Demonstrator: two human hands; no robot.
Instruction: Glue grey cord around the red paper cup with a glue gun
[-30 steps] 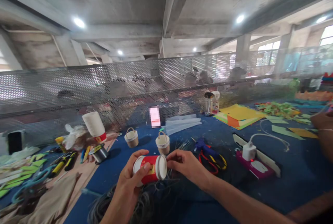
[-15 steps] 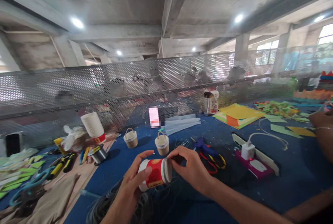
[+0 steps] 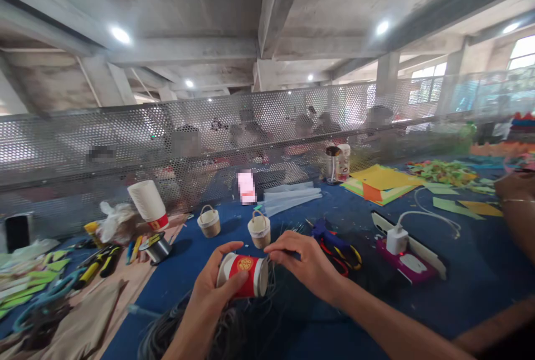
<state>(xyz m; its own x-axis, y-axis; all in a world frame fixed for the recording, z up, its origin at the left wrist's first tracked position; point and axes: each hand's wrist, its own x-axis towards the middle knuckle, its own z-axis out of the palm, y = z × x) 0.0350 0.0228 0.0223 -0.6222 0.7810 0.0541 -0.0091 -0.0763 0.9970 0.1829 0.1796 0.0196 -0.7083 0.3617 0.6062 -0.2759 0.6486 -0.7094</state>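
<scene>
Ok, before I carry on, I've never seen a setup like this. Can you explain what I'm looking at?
There is no machine here: a person works with two bare hands. One camera, worn on the head, looks forward and down, so every picture shares that view.

The left hand grips a red-and-white cup, tipped sideways. The right hand is pinched close to one end of the cup; whether it holds anything is too unclear to tell.

On the blue table, just beyond, stand two small buckets with handles, a left one and a right one. Leftward are a stack of cups and a spool; rightward, coloured sheets. A perforated screen runs behind.
</scene>
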